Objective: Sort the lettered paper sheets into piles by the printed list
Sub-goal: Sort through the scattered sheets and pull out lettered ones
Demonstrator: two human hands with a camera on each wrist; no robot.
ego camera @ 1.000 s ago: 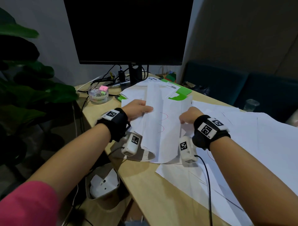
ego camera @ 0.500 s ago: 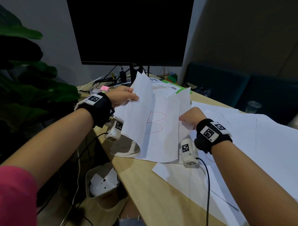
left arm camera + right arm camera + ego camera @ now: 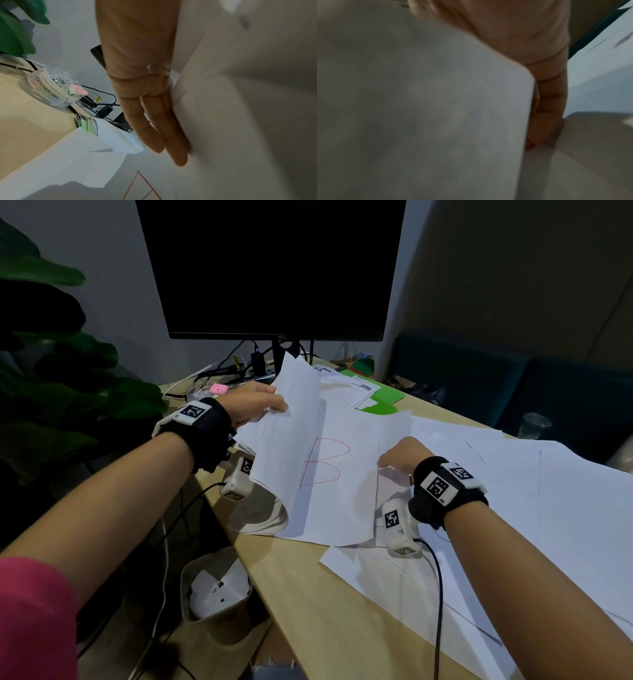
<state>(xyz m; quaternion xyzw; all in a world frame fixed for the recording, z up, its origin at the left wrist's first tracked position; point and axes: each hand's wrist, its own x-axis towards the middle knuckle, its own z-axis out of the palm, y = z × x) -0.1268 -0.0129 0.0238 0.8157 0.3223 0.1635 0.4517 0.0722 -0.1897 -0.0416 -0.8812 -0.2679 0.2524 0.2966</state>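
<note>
Fingers (image 3: 164, 136) of the left hand (image 3: 251, 405), straight and pressed together, lift a white sheet (image 3: 291, 433) off a sheet marked "B" (image 3: 325, 463); the right hand (image 3: 399, 455) pinches that sheet's edge above the table (image 3: 325, 611). Nearby tub (image 3: 51, 86) reads "STATIONERY SET".

A large red hand-drawn "B" stands on the white sheet (image 3: 329, 463) in the middle of the desk. In the left wrist view the clear round tub (image 3: 51, 86) on the far left carries a label reading "STATIONERY SET" and, smaller, "OFFICE BINDER SET". The printed page (image 3: 346, 385) at the far side shows "H.R." at its top corner; its other lines are too small to read.
</note>
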